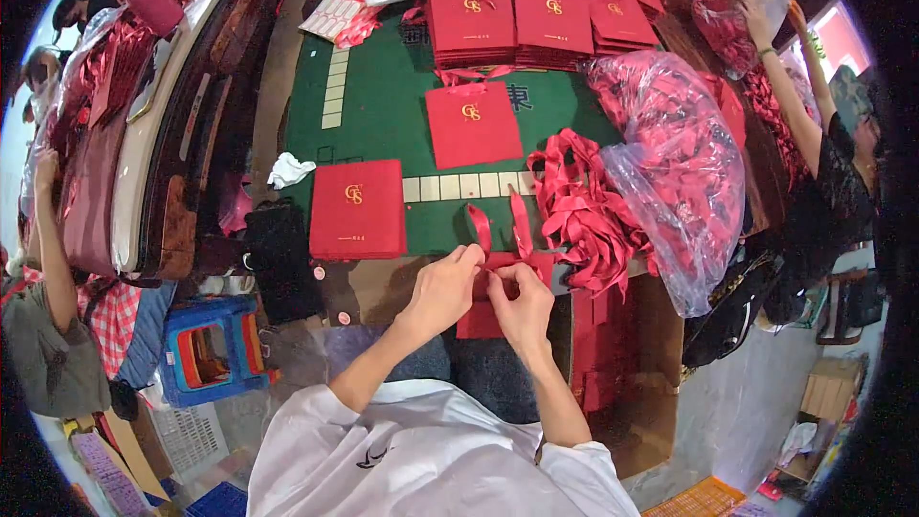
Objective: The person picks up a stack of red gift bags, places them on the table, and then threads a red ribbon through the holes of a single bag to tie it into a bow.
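Observation:
At the table's near edge, my left hand (445, 284) and my right hand (520, 303) are close together, fingers pinched at the top of a red paper gift bag (477, 324). A red ribbon (520, 226) rises in a loop beyond my fingers. My hands partly cover the bag, and the exact spot under the fingertips is hidden. Left of them lies a stack of flat red gift bags (357, 211) with gold print. Further off, one bag (472, 124) with a ribbon handle lies flat. A heap of loose red ribbons (581, 206) is right of my hands.
More stacked gift bags (469, 24) stand at the back of the green table (378, 96). A clear plastic sack of ribbons (670, 153) bulges over the right side. An open cardboard box (661, 354) stands below, blue stools (206, 349) at left. Other people's arms (795, 120) reach in at the sides.

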Motion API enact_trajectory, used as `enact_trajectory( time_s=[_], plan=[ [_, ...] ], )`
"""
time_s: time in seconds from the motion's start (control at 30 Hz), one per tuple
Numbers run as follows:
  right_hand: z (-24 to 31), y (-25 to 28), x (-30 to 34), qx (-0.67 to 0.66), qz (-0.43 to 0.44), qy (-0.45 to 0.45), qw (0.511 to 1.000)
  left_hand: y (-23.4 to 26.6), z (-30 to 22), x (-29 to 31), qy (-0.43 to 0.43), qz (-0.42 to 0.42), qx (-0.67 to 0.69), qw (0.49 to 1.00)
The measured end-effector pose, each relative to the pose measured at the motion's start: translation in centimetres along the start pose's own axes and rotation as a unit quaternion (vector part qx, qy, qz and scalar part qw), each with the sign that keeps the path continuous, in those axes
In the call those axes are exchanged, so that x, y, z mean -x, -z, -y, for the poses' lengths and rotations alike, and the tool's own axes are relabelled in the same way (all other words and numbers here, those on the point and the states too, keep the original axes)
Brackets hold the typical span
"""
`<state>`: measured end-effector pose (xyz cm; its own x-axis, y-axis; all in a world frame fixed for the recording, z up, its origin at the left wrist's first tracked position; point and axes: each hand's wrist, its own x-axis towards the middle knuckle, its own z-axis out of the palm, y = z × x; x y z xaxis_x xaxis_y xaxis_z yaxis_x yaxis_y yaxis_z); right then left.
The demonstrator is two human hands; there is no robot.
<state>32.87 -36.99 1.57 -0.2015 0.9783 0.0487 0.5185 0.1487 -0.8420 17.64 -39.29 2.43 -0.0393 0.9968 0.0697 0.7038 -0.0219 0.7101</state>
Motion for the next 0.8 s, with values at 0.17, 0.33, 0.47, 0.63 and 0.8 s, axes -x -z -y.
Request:
enact_trajectory(
  time_s=[0.17,0.33,0.47,0.63,0.8],
  plan=[
    [-0.2,0.1,0.3,-0.014,0.007,-0.023,1.0,-0.1,0.7,-0.1,0.005,0.006,0.052,0.999],
    [0.0,0.3,0.3,-0.033,0.007,-0.033,0.999,-0.1,1.1,-0.3,0.033,0.022,0.146,0.989],
    [0.0,0.1,0.3,-0.016,0.001,0.001,1.0,-0.2,0.5,-0.3,0.034,0.014,0.167,0.985],
    [1.1,0.3,0.2,0.046,-0.012,0.016,0.999,-0.5,-0.1,0.1,0.006,-0.039,0.142,0.989],
    [0.7,-0.4,0.4,0.057,-0.026,0.036,0.997,-0.6,-0.6,0.2,-0.019,-0.06,0.109,0.992]
  ],
)
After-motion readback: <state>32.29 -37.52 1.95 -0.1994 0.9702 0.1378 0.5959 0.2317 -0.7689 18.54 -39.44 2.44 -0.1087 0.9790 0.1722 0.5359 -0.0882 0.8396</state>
